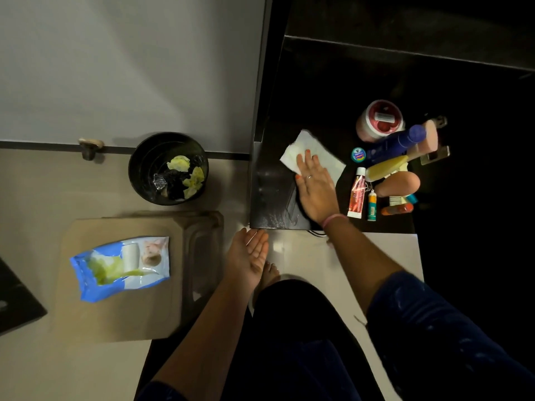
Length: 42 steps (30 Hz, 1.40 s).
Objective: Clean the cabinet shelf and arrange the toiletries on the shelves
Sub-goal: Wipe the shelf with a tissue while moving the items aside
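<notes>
- Your right hand (314, 183) lies flat, fingers straight, pressing a white wipe (311, 153) onto the dark cabinet shelf (269, 198) at centre right of the frame; it pinches nothing, it only bears down
- The wipe looks thin, soft and limp, so judge that it will bunch or fold if you push from one corner; keep the palm and fingers spread over its middle so it slides as one sheet
- The shelf shows a wet sheen at its lower left part, so expect the surface there to be slick under the wipe
- Your left hand (250, 253) hangs open, palm up, just below the shelf's front edge at lower centre, holding nothing
- The toiletries (396, 157) crowd the right side of the shelf, just right of the wipe: a red-lidded jar (380, 120), a blue bottle (398, 141) and a yellow bottle (389, 167) lying on their sides, a red-and-white tube (357, 193)
- The bottles probably roll and the tube is likely soft, so take each round its body; the jar looks the heaviest, so grasp it round its sides, not by the lid alone
- A wipes packet (121, 266) lies at lower left, a bin (168, 167) holding used wipes sits left of the shelf
</notes>
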{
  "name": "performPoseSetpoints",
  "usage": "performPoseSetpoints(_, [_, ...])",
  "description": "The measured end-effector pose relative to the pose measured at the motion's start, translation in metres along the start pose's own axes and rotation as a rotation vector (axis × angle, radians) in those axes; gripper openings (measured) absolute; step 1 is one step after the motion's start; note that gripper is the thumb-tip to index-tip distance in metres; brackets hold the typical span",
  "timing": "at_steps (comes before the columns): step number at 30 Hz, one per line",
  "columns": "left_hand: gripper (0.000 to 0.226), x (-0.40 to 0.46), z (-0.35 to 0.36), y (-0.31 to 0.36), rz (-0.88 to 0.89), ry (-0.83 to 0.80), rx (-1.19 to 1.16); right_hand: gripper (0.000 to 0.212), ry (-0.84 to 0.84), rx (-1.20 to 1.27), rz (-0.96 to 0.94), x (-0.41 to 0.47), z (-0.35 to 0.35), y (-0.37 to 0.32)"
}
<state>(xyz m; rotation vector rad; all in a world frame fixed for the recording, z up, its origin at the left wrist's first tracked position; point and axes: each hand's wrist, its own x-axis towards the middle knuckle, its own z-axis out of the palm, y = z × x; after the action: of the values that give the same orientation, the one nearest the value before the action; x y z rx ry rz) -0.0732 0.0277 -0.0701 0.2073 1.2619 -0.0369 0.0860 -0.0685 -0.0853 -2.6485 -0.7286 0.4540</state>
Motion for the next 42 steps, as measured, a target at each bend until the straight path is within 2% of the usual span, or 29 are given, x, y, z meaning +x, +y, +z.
performPoseSetpoints(5, [0.035, 0.000, 0.013, -0.003, 0.009, 0.007, -0.021, 0.051, -0.130, -0.006, -0.100, -0.068, 0.027, -0.028])
performPoseSetpoints(8, [0.037, 0.003, 0.011, -0.005, 0.002, -0.054, -0.064, 0.054, -0.189, -0.040, -0.152, -0.087, 0.036, -0.038])
performPoseSetpoints(10, [0.042, 0.003, 0.009, -0.007, -0.003, -0.064, -0.074, 0.055, -0.193, -0.066, -0.218, -0.090, 0.034, -0.035])
performPoseSetpoints(14, [0.037, 0.004, 0.004, -0.007, 0.017, -0.077, -0.116, 0.054, -0.236, -0.142, -0.384, -0.097, 0.026, -0.014])
performPoseSetpoints(17, [0.034, 0.000, 0.005, -0.007, 0.011, -0.043, -0.122, 0.052, -0.273, -0.106, -0.383, -0.108, 0.024, -0.001])
performPoseSetpoints(19, [0.040, -0.002, 0.006, -0.006, -0.007, -0.018, -0.076, 0.050, -0.285, -0.038, -0.300, -0.122, 0.024, 0.005])
performPoseSetpoints(21, [0.046, -0.004, 0.006, -0.005, -0.034, -0.029, -0.050, 0.048, -0.248, 0.121, -0.139, -0.141, 0.024, 0.006])
performPoseSetpoints(25, [0.047, -0.002, 0.006, -0.004, -0.031, -0.039, -0.029, 0.040, 0.051, 0.707, 0.316, -0.164, 0.009, -0.015])
performPoseSetpoints(27, [0.046, -0.004, 0.006, -0.004, -0.031, -0.037, -0.021, 0.043, 0.232, 0.883, 0.475, -0.161, -0.001, -0.023])
performPoseSetpoints(28, [0.046, -0.006, 0.007, -0.004, -0.030, -0.039, -0.022, 0.045, 0.293, 0.877, 0.503, -0.157, -0.004, -0.025])
performPoseSetpoints(30, [0.047, -0.008, 0.008, -0.004, -0.024, -0.043, -0.028, 0.045, 0.299, 0.763, 0.490, -0.144, -0.003, -0.026])
performPoseSetpoints(34, [0.047, -0.012, 0.009, -0.006, -0.016, -0.056, -0.027, 0.051, 0.079, 0.193, 0.379, -0.110, 0.024, -0.035])
performPoseSetpoints(36, [0.047, -0.010, 0.009, -0.006, -0.013, -0.059, -0.039, 0.056, 0.048, 0.003, 0.299, -0.090, 0.031, -0.046])
performPoseSetpoints(38, [0.046, -0.009, 0.008, -0.007, -0.007, -0.058, -0.074, 0.058, 0.038, -0.066, 0.229, -0.069, 0.033, -0.057])
performPoseSetpoints(42, [0.044, -0.010, 0.003, -0.009, -0.019, -0.060, -0.054, 0.054, 0.006, -0.053, 0.107, -0.024, 0.032, -0.065])
